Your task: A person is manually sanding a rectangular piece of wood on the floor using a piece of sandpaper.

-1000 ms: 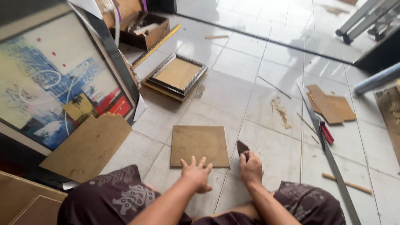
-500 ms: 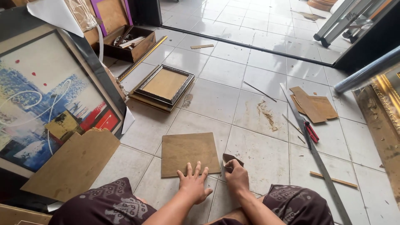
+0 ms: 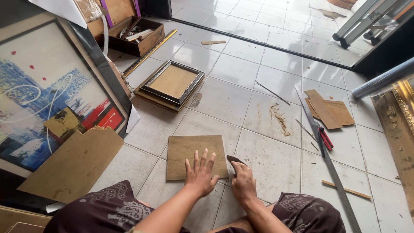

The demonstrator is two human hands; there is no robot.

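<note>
1. The left hand (image 3: 200, 174) lies flat, fingers spread wide, palm down on the near right corner of a square brown board (image 3: 196, 156); it presses on the board and grips nothing
2. The brown board rests flat on the white tiled floor (image 3: 224, 99), just in front of the person's knees, slightly turned against the tile lines
3. The right hand (image 3: 243, 181) sits just beside the board's right edge, fingers curled closed around a small dark tool (image 3: 235, 160) whose tip points toward that edge; the kind of tool cannot be told
4. The two hands are near each other, with the board's right edge between them
5. Beyond the board, a dark ornate picture frame (image 3: 172, 82) with a tan panel lies on top of other flat boards
6. To the left, a large framed abstract painting (image 3: 47, 95) in blue, white and red leans at an angle, with a bigger sheet of brown board (image 3: 73, 166) lying against its lower edge
7. At the far left stands an open wooden box (image 3: 136, 36) holding odds and ends
8. To the right lie a long metal ruler (image 3: 330, 162), a red-handled cutter (image 3: 325, 138) just beside it, and a few brown offcuts (image 3: 330, 110)
9. A patch of sawdust (image 3: 279, 118) marks the tile between the frame and the ruler
</note>
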